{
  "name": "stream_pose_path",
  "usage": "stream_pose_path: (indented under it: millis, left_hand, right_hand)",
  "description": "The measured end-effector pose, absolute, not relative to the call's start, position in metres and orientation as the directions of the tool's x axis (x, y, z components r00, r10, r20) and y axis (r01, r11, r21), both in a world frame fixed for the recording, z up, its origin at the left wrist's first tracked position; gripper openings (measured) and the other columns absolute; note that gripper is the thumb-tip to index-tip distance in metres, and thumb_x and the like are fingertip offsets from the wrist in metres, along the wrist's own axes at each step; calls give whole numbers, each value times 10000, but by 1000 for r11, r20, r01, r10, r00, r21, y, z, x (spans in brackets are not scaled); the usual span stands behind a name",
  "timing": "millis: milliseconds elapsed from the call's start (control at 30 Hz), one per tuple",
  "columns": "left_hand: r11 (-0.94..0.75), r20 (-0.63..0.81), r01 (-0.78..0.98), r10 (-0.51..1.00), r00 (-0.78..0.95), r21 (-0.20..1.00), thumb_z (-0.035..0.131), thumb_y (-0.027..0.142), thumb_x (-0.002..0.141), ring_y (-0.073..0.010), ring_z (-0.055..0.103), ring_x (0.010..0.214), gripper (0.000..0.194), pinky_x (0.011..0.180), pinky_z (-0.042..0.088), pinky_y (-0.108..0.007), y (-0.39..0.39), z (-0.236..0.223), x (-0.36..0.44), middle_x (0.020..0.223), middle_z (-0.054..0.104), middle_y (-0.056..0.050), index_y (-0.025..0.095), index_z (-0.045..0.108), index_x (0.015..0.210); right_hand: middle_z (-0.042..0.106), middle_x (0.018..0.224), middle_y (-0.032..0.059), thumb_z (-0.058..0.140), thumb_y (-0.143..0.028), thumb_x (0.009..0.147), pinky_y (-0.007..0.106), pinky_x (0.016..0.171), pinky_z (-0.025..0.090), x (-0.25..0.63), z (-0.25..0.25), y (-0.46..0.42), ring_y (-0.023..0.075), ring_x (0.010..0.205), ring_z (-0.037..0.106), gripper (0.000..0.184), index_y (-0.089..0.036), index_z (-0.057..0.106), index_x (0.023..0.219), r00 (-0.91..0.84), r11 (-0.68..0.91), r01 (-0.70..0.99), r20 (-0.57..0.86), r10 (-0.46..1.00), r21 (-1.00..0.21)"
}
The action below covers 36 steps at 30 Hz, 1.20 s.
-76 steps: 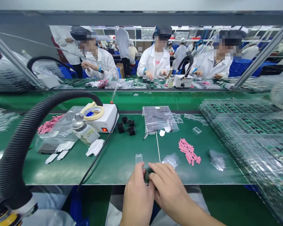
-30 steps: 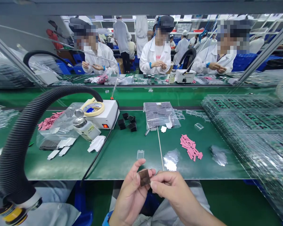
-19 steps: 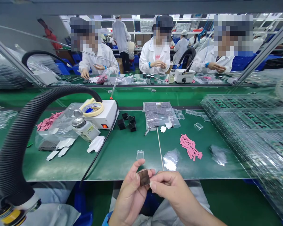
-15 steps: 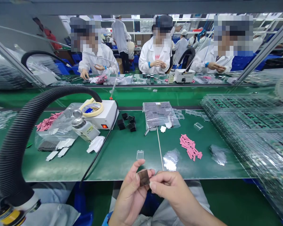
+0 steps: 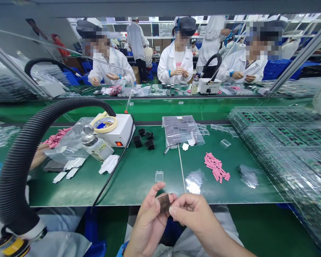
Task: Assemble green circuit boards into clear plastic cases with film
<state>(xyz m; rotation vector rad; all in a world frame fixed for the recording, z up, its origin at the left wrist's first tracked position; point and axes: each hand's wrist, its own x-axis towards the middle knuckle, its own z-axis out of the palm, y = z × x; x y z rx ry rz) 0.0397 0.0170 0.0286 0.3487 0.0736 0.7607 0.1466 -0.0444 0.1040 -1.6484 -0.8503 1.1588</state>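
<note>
My left hand [image 5: 149, 219] grips a small dark brown square piece [image 5: 164, 203], thin and glossy like a little screen panel, between thumb and fingers just off the bench's front edge. At the piece's right edge, my right hand [image 5: 189, 212] pinches with thumb and forefinger; whether a thin film is also in that pinch is too small to see. A clear plastic frame [image 5: 159, 176] lies on the green bench just beyond my left fingertips. Clear film sheets [image 5: 194, 181] and a pile of pink strips [image 5: 216, 167] lie to the right.
A black ribbed hose [image 5: 13, 171] arches over the left side beside a white box [image 5: 120, 130]. Nearby stands a pump bottle [image 5: 97, 148]. A bag of dark panels [image 5: 180, 130], black pieces [image 5: 144, 139] and stacked clear trays [image 5: 280, 142] occupy the bench. Co-workers sit opposite.
My hands keep nearly the same grip, with the dark square piece shifted and tilted slightly. Another person's hand has appeared at the pink strips on the far left.
</note>
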Motion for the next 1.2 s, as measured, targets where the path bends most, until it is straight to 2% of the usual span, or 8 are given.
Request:
stream_pose_path:
  millis: [200, 367, 467, 633, 733, 867, 1033, 1200]
  left_hand:
    - [683, 12, -637, 679, 734, 359, 616, 273, 815, -183, 623, 893, 360, 833, 475, -313, 14, 26, 39, 881, 674, -73, 195, 516, 1153]
    - [699, -35, -590, 656, 754, 403, 630, 263, 805, -147, 609, 765, 381, 728, 480, -268, 15, 24, 42, 831, 659, -67, 177, 501, 1153]
    - [717, -58, -561, 636, 769, 414, 650, 263, 791, -141, 602, 733, 404, 700, 474, -263, 14, 22, 43, 808, 657, -71, 170, 495, 1153]
    - [765, -79, -505, 577, 813, 399, 688, 296, 759, -157, 633, 706, 421, 662, 468, -247, 9, 21, 43, 807, 668, -98, 160, 517, 1119]
    - [787, -106, -516, 577, 810, 338, 667, 268, 780, -152, 641, 726, 376, 699, 484, -256, 8, 20, 40, 832, 674, -100, 159, 527, 1112]
    - [781, -101, -556, 601, 793, 284, 642, 251, 800, -139, 641, 723, 333, 693, 493, -242, 9, 19, 40, 832, 677, -86, 155, 545, 1103]
    - [756, -73, -586, 629, 774, 293, 642, 246, 797, -196, 661, 825, 339, 739, 516, -286, 7, 23, 40, 861, 672, -85, 165, 561, 1116]
    - [680, -166, -651, 723, 670, 336, 674, 265, 768, -173, 669, 718, 428, 632, 530, -246, -13, -7, 4, 826, 671, -68, 184, 564, 1173]
  right_hand:
    - [395, 559, -95, 646, -239, 717, 161, 514, 310, 154, 93, -47, 30, 514, 353, 182, -191, 512, 831, 376, -259, 292, -138, 916, -921]
    - [536, 734, 12, 456, -284, 885, 216, 654, 388, 168, 104, -54, 76, 691, 483, 236, -189, 671, 900, -24, 75, 797, 92, 995, -599]
    - [555, 758, 25, 433, -264, 893, 229, 662, 386, 168, 112, -54, 86, 708, 491, 253, -175, 662, 832, -95, 106, 811, 49, 994, -576]
    - [529, 697, -1, 515, -303, 867, 205, 622, 405, 190, 112, -44, 81, 672, 487, 231, -170, 577, 689, 296, -44, 626, 185, 937, -778]
    - [584, 754, 23, 500, -254, 879, 224, 651, 415, 234, 104, -46, 91, 695, 504, 162, -170, 604, 787, 267, -4, 909, 573, 775, -417]
    - [634, 784, 23, 533, -173, 855, 239, 678, 424, 274, 97, -64, 102, 732, 562, 133, -197, 661, 882, -66, 61, 998, 484, 873, 25]
    - [637, 787, 30, 567, -106, 819, 256, 723, 472, 249, 99, -73, 109, 718, 576, 130, -180, 616, 914, 28, 97, 985, 691, 722, -140]
    - [620, 719, 27, 564, -80, 796, 241, 623, 459, 223, 83, -68, 110, 639, 562, 126, -179, 594, 867, -39, 256, 934, 642, 766, -248]
